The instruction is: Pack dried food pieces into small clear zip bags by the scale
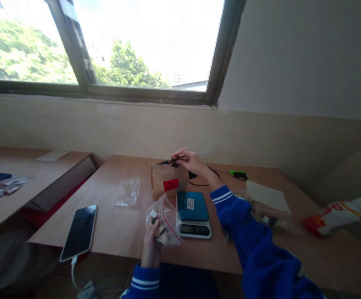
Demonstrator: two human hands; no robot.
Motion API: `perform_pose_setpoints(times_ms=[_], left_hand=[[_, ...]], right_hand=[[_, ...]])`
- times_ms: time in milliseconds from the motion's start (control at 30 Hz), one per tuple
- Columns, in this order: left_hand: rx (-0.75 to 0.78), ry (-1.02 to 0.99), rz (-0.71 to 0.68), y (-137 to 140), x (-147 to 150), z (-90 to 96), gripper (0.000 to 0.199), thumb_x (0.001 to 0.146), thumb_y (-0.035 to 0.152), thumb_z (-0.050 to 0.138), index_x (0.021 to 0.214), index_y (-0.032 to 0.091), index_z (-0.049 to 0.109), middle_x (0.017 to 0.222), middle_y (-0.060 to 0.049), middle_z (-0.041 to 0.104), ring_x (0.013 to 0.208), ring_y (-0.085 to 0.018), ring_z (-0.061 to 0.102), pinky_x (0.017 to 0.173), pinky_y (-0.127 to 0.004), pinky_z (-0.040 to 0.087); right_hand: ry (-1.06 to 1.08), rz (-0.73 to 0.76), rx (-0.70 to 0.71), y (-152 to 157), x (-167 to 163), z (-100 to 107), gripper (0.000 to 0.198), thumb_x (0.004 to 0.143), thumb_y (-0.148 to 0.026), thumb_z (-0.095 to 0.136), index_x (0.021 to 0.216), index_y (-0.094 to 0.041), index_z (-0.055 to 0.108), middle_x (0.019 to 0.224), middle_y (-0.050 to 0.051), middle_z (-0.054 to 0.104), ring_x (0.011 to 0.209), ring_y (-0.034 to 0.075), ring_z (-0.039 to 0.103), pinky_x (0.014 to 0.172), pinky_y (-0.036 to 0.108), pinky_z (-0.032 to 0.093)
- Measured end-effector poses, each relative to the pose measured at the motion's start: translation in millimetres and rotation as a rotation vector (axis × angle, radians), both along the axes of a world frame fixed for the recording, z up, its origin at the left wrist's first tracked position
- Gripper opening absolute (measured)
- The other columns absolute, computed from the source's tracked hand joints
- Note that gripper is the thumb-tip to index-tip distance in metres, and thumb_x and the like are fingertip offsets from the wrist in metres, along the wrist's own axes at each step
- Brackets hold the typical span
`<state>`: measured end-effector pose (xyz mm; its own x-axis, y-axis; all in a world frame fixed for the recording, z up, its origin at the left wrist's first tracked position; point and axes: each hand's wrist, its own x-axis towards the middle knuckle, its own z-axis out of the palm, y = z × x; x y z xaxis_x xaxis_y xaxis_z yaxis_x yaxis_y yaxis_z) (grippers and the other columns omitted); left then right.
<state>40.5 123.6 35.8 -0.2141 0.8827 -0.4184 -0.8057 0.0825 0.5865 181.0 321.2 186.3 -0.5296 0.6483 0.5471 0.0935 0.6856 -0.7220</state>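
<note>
My left hand [151, 245] is closed round a clear zip-lock bag [171, 220] with a few dark and pale pieces inside. It holds the bag above the table's front part, left of a kitchen scale [196, 229] with a blue top. My right hand [190, 158] reaches to the mouth of a brown paper bag [159, 182] bearing a red label. Its fingers are pinched on a small dark brown piece [173, 160] at the bag's rim; what exactly the piece is stays too small to make out. The paper bag stands upright behind the scale.
A flat clear bag [128, 192] and a charging phone [80, 230] lie to the left. On the right are a green-black cutter [238, 175], a pale card [267, 196], another filled zip-lock bag [274, 220] and a red-white bottle [336, 216]. Another person's leg [15, 265] shows lower left.
</note>
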Motion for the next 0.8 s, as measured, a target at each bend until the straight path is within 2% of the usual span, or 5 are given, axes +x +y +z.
perform_pose_setpoints(times_ms=[267, 367, 433, 600, 800], left_hand=[[-0.041, -0.035, -0.022, -0.7, 1.6, 0.7, 0.038, 0.065, 0.024, 0.075, 0.100, 0.013, 0.065, 0.084, -0.007, 0.073, 0.066, -0.018, 0.068, 0.062, -0.028, 0.056], [-0.048, -0.034, -0.007, -0.8, 0.0, 0.1, 0.037, 0.066, 0.023, 0.074, 0.101, 0.013, 0.065, 0.083, -0.007, 0.073, 0.064, -0.016, 0.067, 0.063, -0.027, 0.056], [-0.036, -0.034, 0.009, -1.0, -0.9, -0.2, 0.037, 0.066, 0.022, 0.074, 0.101, 0.013, 0.065, 0.086, -0.007, 0.073, 0.070, -0.017, 0.068, 0.067, -0.027, 0.056], [-0.072, -0.039, 0.021, -1.9, -1.8, 1.7, 0.036, 0.068, 0.021, 0.072, 0.102, 0.013, 0.065, 0.089, -0.008, 0.073, 0.078, -0.019, 0.069, 0.068, -0.027, 0.056], [-0.054, -0.047, 0.006, -4.3, -1.3, 6.0, 0.035, 0.069, 0.019, 0.070, 0.103, 0.014, 0.064, 0.086, -0.008, 0.073, 0.075, -0.020, 0.070, 0.066, -0.028, 0.057]], right_hand=[[0.063, -0.032, -0.107, 9.1, 2.5, -12.2, 0.028, 0.079, -0.031, 0.065, 0.105, -0.022, 0.065, 0.094, 0.004, 0.071, 0.084, 0.017, 0.068, 0.076, 0.029, 0.055], [-0.006, -0.017, -0.083, 11.5, -0.6, -11.9, 0.027, 0.078, -0.029, 0.066, 0.104, -0.021, 0.066, 0.095, 0.005, 0.071, 0.085, 0.017, 0.067, 0.077, 0.030, 0.055], [-0.052, -0.014, -0.064, 12.7, -2.9, -8.9, 0.026, 0.079, -0.028, 0.065, 0.105, -0.021, 0.066, 0.094, 0.005, 0.072, 0.083, 0.016, 0.067, 0.075, 0.029, 0.054], [-0.090, -0.115, 0.029, 17.6, -3.3, -0.1, 0.022, 0.081, -0.028, 0.063, 0.100, -0.018, 0.067, 0.083, 0.004, 0.070, 0.077, 0.015, 0.065, 0.069, 0.026, 0.052], [-0.042, -0.132, 0.058, 22.0, -2.8, -5.2, 0.014, 0.083, -0.024, 0.059, 0.094, -0.019, 0.067, 0.095, 0.006, 0.067, 0.089, 0.017, 0.063, 0.078, 0.030, 0.052]])
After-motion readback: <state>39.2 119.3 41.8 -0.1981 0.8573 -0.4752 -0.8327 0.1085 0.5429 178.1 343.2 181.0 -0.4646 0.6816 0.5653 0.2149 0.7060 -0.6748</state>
